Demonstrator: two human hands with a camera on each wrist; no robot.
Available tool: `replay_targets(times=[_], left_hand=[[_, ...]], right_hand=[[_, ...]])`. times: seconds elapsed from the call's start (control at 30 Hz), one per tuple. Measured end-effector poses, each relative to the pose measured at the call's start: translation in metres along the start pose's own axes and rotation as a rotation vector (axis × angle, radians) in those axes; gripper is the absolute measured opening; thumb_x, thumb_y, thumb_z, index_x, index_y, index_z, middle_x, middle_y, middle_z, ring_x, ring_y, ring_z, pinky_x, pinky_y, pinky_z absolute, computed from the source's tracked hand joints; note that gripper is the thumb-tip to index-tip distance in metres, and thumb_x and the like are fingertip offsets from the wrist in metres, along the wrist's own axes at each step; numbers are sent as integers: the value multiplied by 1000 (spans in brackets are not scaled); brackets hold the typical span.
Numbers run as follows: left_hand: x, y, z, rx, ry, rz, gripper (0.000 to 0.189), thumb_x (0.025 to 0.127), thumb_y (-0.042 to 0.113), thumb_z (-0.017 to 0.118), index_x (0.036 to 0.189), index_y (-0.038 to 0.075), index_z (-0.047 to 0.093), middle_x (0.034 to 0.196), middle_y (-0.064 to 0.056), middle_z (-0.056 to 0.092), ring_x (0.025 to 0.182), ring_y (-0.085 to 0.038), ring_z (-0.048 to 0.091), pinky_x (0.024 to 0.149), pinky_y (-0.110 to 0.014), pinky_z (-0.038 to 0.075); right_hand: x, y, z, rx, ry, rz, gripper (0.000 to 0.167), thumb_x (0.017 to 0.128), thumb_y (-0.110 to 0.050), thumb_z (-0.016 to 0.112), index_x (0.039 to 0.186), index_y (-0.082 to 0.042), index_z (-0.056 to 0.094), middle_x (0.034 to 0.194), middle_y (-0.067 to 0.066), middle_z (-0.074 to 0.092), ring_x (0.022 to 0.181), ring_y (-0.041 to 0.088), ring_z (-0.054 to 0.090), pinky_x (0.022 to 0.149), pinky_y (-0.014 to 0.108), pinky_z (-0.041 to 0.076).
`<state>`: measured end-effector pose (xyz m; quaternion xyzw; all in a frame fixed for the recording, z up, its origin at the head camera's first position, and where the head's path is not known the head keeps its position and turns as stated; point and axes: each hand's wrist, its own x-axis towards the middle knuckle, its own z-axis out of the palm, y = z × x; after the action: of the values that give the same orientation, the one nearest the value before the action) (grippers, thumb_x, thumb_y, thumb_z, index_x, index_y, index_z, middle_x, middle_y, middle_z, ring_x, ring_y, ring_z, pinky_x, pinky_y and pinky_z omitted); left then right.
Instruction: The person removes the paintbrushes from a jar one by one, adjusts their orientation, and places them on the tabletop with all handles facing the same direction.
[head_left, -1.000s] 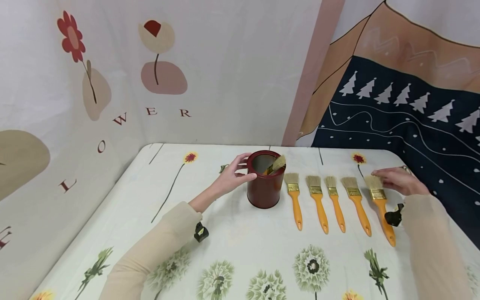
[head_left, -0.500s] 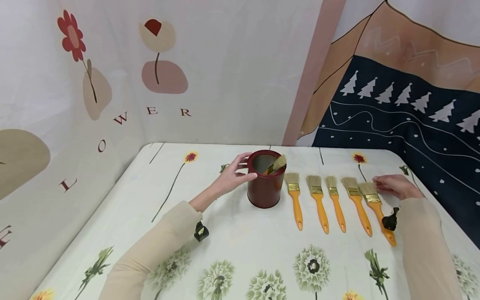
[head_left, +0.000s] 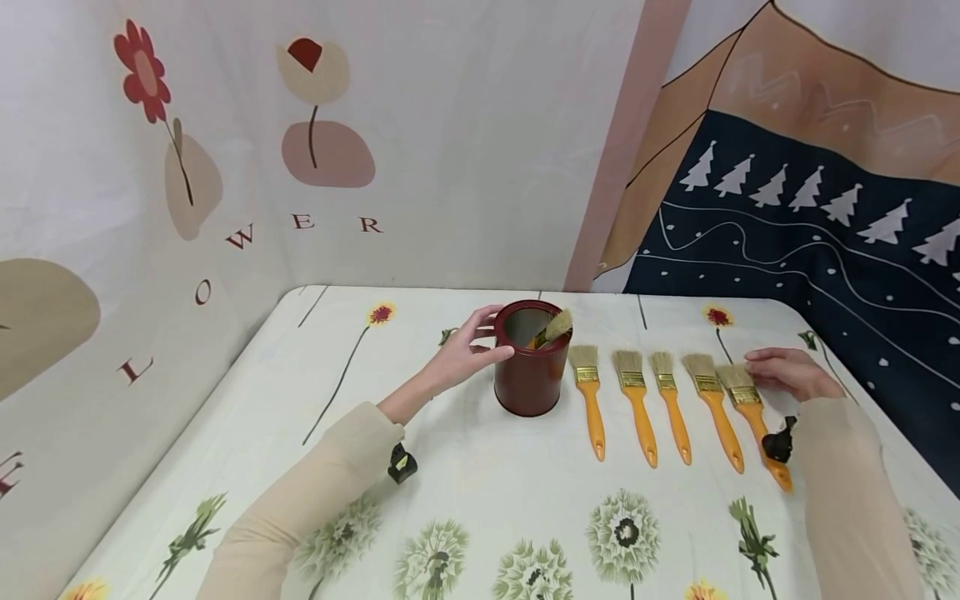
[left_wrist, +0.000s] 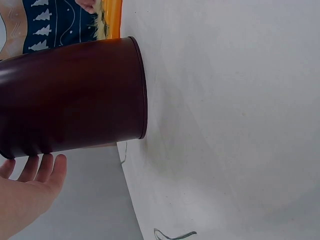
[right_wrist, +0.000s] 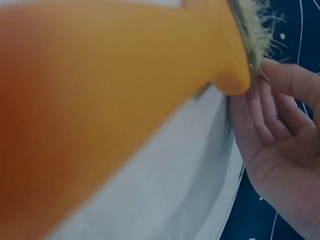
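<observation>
A dark red can (head_left: 528, 385) stands upright with one paintbrush (head_left: 553, 330) leaning inside, its bristles over the right rim. My left hand (head_left: 468, 357) rests on the can's left side, thumb at the front rim; the left wrist view shows fingertips (left_wrist: 47, 162) against its wall. My right hand (head_left: 795, 372) is at the right end of a row of orange-handled paintbrushes. Its fingertips lie right at the bristles of the rightmost paintbrush (head_left: 747, 402), whose blurred handle (right_wrist: 125, 85) fills much of the right wrist view. The fingers look loosely bent.
Left of it lie several more paintbrushes, bristles away from me: a paintbrush (head_left: 591, 408) beside the can, a wider paintbrush (head_left: 637, 412), a narrow paintbrush (head_left: 672, 408) and another paintbrush (head_left: 716, 408). A flower-printed cloth (head_left: 450, 467) covers the table; printed fabric walls (head_left: 450, 150) stand behind.
The rightmost paintbrush's bristle end has swung left, close to its neighbour. My right hand moved left and nearer me, and its fingers have loosened. My left hand and the can stayed put.
</observation>
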<state>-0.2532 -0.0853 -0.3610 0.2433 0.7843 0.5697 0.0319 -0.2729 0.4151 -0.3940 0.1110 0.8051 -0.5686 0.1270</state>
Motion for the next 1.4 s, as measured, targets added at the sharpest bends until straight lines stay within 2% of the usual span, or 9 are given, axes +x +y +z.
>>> replay_targets(times=[0.2, 0.43, 0.53, 0.6, 0.77, 0.87, 1.13, 1.3, 1.4], left_hand=[[0, 0, 0, -3, 0, -4, 62, 81, 24, 65, 134, 18, 33, 125, -4, 43, 110, -17, 43, 85, -30, 42], [2, -1, 1, -5, -2, 3, 61, 82, 22, 64, 134, 18, 33, 124, -4, 43, 110, -18, 44, 84, -31, 42], [2, -2, 1, -7, -6, 7, 61, 82, 21, 65, 134, 18, 33, 124, -5, 43, 110, -19, 44, 84, -31, 42], [-1, 7, 1, -6, -14, 1, 61, 82, 19, 64, 134, 14, 32, 125, -9, 43, 111, -21, 43, 85, -33, 42], [-9, 31, 1, -1, -34, -15, 62, 84, 12, 61, 135, 3, 28, 127, -17, 40, 113, -28, 41, 87, -36, 41], [-9, 31, 1, -4, -32, -16, 62, 84, 11, 61, 135, 3, 28, 127, -17, 40, 113, -28, 41, 87, -36, 40], [-9, 32, 0, 10, -27, -22, 62, 84, 11, 61, 135, 3, 28, 127, -17, 39, 113, -28, 41, 87, -37, 41], [-9, 30, 0, 4, -29, -14, 62, 84, 12, 61, 135, 3, 28, 127, -18, 39, 113, -29, 41, 87, -38, 40], [-6, 22, 0, -4, -25, -8, 63, 83, 14, 62, 135, 5, 28, 127, -16, 40, 113, -28, 41, 87, -38, 40]], right_hand=[[-1, -4, 3, -67, 143, -101, 22, 82, -5, 57, 101, 5, 50, 69, -14, 53, 63, 0, 53, 61, 19, 48], [1, -8, 8, -100, 255, -59, 32, 83, -6, 54, 110, 10, 46, 70, -12, 49, 61, -1, 49, 56, 16, 47], [-1, -8, 9, -149, 269, -44, 39, 83, -8, 53, 115, 12, 43, 78, -5, 51, 62, 1, 48, 57, 17, 46], [-1, -8, 10, -186, 276, -44, 41, 84, -9, 51, 117, 12, 41, 89, 7, 52, 71, 7, 49, 60, 19, 45], [38, 20, -5, -292, 339, -129, 42, 91, -29, 45, 117, 4, 44, 115, 19, 44, 89, 21, 45, 77, 31, 43], [65, 37, -14, -333, 380, -211, 51, 86, -47, 45, 116, -5, 49, 113, 12, 46, 88, 18, 47, 80, 31, 42], [74, 18, 11, -367, 345, -387, 52, 83, -52, 48, 111, -9, 55, 107, 6, 52, 86, 16, 49, 67, 17, 44], [82, 10, 35, -366, 281, -439, 48, 83, -52, 48, 109, -13, 56, 107, 4, 53, 88, 17, 50, 70, 25, 46], [82, 4, 52, -344, 236, -457, 43, 83, -50, 51, 107, -15, 57, 106, 2, 54, 89, 17, 51, 71, 26, 47]])
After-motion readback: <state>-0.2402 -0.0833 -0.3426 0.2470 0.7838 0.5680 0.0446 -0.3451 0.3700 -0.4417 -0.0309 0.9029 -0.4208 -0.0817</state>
